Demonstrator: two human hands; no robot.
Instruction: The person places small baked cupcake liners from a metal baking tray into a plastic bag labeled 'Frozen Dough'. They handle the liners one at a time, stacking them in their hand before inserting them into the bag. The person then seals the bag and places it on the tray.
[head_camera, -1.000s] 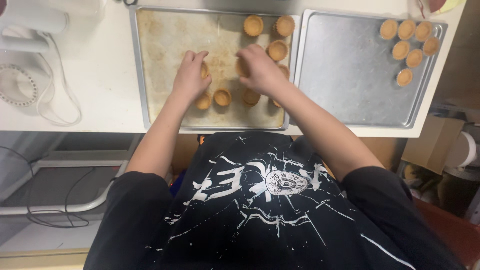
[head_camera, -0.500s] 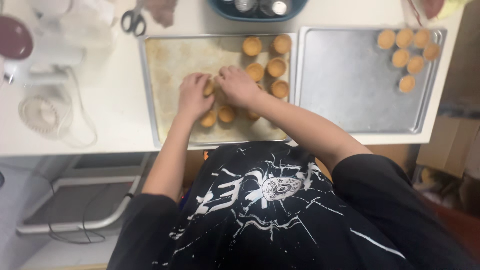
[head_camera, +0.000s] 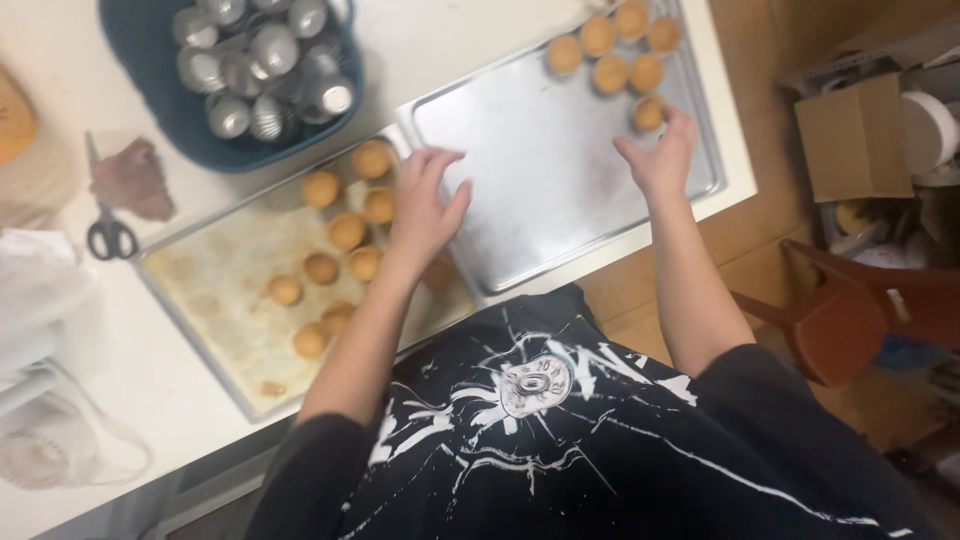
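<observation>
Both forearms reached out from the black printed shirt (head_camera: 560, 430) across the near edge of the white counter (head_camera: 120, 350). The left hand (head_camera: 425, 210) lay palm down with its fingers spread, straddling the seam where the paper-lined baking tray (head_camera: 225, 300) met the bare metal tray (head_camera: 540, 180); it gripped nothing, and whether the palm pressed the rim could not be told. One small tart shell (head_camera: 437, 272) showed only partly under the wrist. Just left of that hand, the other golden tart shells (head_camera: 347, 231) sat in a loose cluster on the lined tray.

The right hand (head_camera: 662, 160) was stretched further, toward the far right corner of the metal tray, fingers apart and slightly curled, fingertips touching one tart shell (head_camera: 648, 112) without closing on it. Beyond it, a small group of shells (head_camera: 610, 45) stood at the tray's far edge, the farthest cut off by the frame.

Near the far edge of the counter, a blue basin (head_camera: 150, 90) held empty metal tart moulds (head_camera: 265, 60). Scissors (head_camera: 108, 235) lay toward the left edge.
</observation>
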